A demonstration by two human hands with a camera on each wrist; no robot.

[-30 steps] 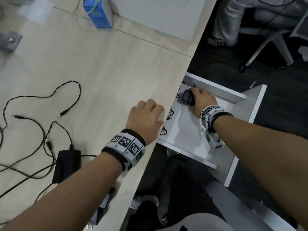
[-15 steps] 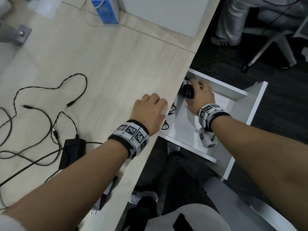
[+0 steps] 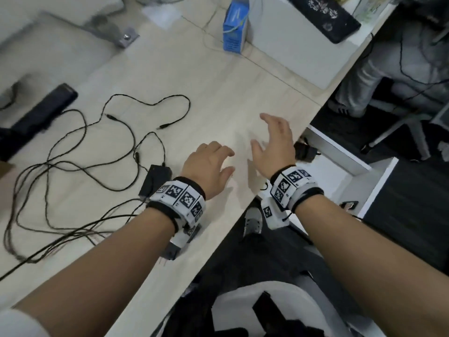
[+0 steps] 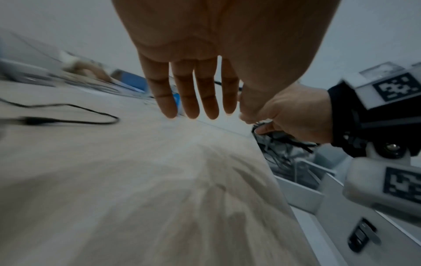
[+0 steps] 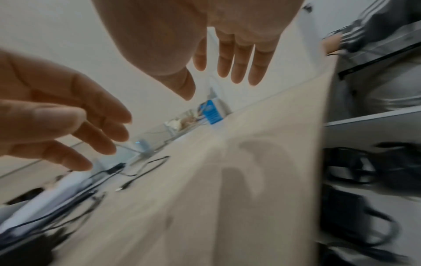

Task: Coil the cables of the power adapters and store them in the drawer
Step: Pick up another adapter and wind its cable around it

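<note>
Both hands hover empty over the light wood table [image 3: 218, 93]. My left hand [image 3: 209, 164] has straight fingers [image 4: 193, 93] just right of a black power adapter [image 3: 156, 177], whose loose black cables [image 3: 97, 142] sprawl to the left. My right hand [image 3: 274, 139] is spread open beside the table's right edge, fingers [image 5: 237, 59] apart. The white drawer [image 3: 340, 154] stands open under that edge, with a coiled black adapter [image 3: 303, 150] in it. More dark adapters and cables [image 5: 364, 180] lie in the drawer. A second plug [image 3: 171, 251] sits under my left wrist.
A long black bar [image 3: 41, 113] lies at the far left. A blue carton [image 3: 234, 27] and a white box [image 3: 291, 49] stand at the back. Another person's legs [image 3: 364, 81] and a chair base [image 3: 401, 125] are beyond the drawer.
My right hand let go of the coiled adapter in the drawer and rose out over the table. My left hand left the table edge and shifted left.
</note>
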